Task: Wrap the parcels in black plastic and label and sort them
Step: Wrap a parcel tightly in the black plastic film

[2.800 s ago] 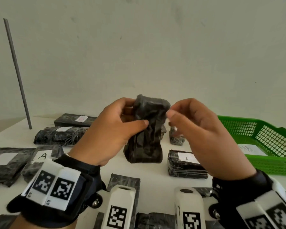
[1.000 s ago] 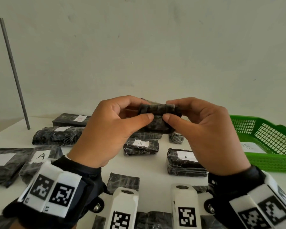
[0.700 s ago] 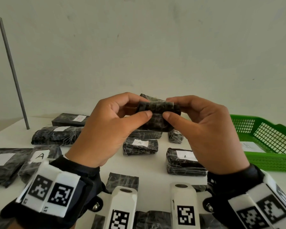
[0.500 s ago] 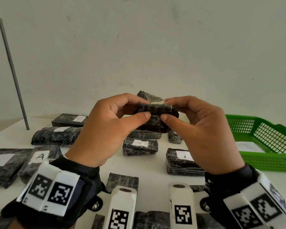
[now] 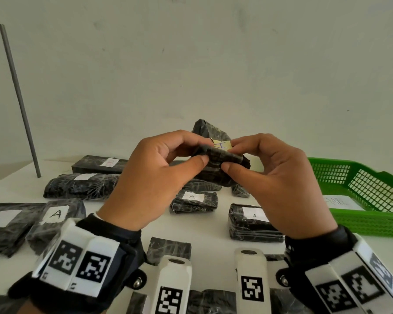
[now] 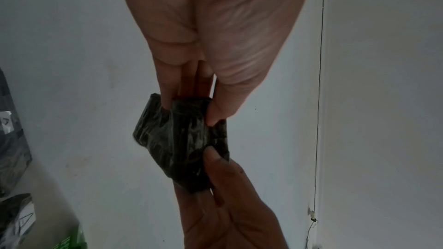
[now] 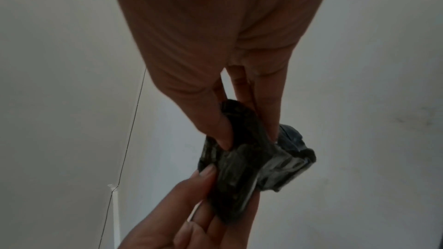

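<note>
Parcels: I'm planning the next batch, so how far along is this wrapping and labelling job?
Done: several wrapped, labelled parcels lie on the table, like the A-labelled parcel. In hand: both hands, left hand and right hand, grip a black-wrapped parcel showing a yellowish label. Left: sorting; green basket holds only paper.

head: scene is being lit evenly by soft daylight, no glare, faint shadows being cast under the wrapped parcels (image 5: 192, 201) on the table (image 5: 213, 227) | edges: straight lines are being bent by wide-angle distortion | wrists: both views are being underexposed, the left hand (image 6: 208, 44) and right hand (image 7: 215, 44) rendered dim and slightly soft against the pale wall (image 6: 383, 63)
</note>
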Available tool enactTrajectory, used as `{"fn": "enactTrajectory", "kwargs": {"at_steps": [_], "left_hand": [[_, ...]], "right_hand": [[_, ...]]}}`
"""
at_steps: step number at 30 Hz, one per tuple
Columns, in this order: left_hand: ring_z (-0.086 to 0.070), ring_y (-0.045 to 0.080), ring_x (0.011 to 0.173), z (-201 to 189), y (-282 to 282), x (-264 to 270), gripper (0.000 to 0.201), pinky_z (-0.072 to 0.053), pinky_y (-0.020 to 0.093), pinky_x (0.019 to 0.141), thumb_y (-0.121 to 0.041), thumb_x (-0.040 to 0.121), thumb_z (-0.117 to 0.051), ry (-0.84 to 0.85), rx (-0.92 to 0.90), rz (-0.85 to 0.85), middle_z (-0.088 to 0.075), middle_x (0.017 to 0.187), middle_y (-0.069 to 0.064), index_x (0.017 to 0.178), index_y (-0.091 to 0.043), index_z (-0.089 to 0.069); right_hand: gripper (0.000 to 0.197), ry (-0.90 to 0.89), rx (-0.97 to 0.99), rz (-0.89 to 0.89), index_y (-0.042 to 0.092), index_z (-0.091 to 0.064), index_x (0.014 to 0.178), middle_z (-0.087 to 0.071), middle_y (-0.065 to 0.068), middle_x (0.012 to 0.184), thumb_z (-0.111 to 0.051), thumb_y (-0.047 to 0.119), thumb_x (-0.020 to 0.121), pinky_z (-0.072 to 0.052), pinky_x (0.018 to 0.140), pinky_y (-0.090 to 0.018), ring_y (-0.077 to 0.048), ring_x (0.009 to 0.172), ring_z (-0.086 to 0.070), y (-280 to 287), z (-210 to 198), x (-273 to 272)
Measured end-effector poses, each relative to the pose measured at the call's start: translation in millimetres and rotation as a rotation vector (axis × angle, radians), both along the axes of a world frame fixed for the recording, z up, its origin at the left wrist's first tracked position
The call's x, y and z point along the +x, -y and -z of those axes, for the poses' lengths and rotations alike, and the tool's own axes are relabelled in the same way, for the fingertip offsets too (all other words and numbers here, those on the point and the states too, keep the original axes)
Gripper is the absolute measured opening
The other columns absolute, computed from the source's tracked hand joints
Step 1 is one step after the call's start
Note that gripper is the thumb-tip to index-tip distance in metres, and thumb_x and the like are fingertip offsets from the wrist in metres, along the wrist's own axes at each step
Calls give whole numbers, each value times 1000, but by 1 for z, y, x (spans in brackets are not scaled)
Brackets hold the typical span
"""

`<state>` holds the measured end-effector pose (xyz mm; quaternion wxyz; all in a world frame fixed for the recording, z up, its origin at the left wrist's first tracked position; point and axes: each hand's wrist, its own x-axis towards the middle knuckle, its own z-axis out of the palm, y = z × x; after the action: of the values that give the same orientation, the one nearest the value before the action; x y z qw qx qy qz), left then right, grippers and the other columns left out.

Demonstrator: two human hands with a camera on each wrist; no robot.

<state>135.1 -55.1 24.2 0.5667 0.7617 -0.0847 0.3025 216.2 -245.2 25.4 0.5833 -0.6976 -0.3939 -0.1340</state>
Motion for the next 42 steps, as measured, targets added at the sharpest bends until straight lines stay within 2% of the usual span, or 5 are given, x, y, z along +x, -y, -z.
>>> {"fn": "enactTrajectory", "kwargs": {"at_steps": [10,23,28,34,42], "left_hand": [[-76,17,94,-3,0,2,48,-59,45,95,-59,68,-85,-71,-257,-132,-79,94,-1,95,-20,-78],[-76,22,100,-15,-9,-17,57,-61,29,76,-15,72,-76,-160,-128,194,-76,108,1,126,-31,-63],[-72,18,111,-18,1,-23,49,-62,32,85,-20,80,-71,-154,-45,237,-74,119,-4,128,-29,-63],[-57,-10,117,-16,28,-28,77,-43,2,90,-50,71,-91,-158,403,25,-60,125,-28,136,-45,-51],[-63,-6,111,-32,68,24,54,-52,21,93,-29,81,-87,-224,402,110,-70,117,-22,127,-38,-60]], "right_hand": [[34,-168,-57,-163,28,-75,116,-73,4,126,-82,25,83,-59,87,-27,-7,118,-70,-2,-1,-8],[97,-185,-443,-108,56,-30,155,-67,21,125,-78,5,88,-59,97,-30,-6,113,-70,15,-11,0],[48,-11,-583,92,38,-58,114,-71,9,90,-82,10,83,-50,59,-16,2,68,-63,32,-23,-10],[38,107,-610,272,28,-56,111,-65,11,94,-82,26,84,-48,67,-13,-1,78,-59,59,-38,-16],[52,-23,-784,233,48,-55,124,-67,14,110,-85,49,81,-52,77,-22,-9,96,-65,130,-66,7]]}}
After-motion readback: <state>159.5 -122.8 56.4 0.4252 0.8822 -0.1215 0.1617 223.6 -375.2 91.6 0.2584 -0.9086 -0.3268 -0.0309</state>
